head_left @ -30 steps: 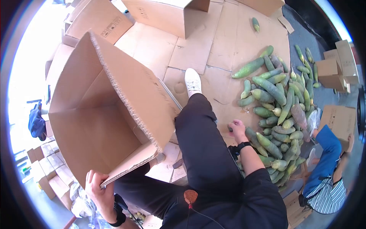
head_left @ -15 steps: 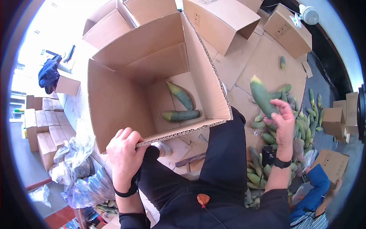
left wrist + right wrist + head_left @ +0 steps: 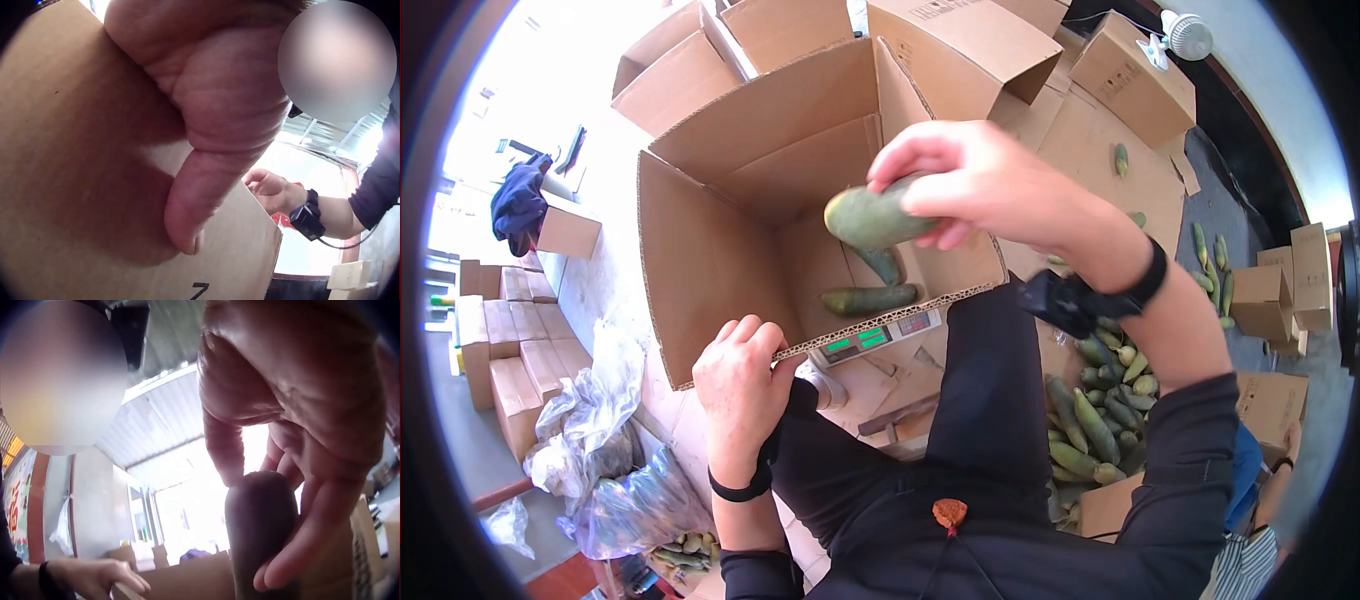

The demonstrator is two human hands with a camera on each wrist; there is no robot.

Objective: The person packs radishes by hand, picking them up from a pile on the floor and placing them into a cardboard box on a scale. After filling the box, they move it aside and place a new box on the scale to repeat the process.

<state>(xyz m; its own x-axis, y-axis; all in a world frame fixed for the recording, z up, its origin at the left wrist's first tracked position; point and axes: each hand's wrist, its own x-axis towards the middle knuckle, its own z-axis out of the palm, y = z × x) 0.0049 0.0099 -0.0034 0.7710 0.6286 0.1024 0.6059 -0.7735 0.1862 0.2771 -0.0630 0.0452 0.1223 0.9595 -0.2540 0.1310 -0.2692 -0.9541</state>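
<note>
My right hand (image 3: 1000, 190) grips a thick green radish (image 3: 868, 216) with a yellowish tip, holding it over the open cardboard box (image 3: 710, 290). In the right wrist view, the radish (image 3: 259, 525) appears dark between thumb and fingers. Two more green radishes (image 3: 868, 300) lie on the box floor, one partly hidden behind the held radish. With my left hand (image 3: 742, 388) I hold the box's near rim; the left wrist view shows the thumb (image 3: 194, 200) against the cardboard wall. A scale (image 3: 875, 338) with lit green displays shows under the box's near edge.
A heap of green radishes (image 3: 1100, 420) lies on the right, partly behind my right arm. More cardboard boxes (image 3: 960, 50) stand beyond, with a small white fan (image 3: 1187, 36) at upper right. Plastic bags (image 3: 625, 500) lie at lower left. Another person's arm (image 3: 1272, 490) shows at far right.
The box has tipped back from its side to upright, showing two radishes inside. My right hand has lifted a green radish from the heap and brought it left over the box. The left hand stays on the rim.
</note>
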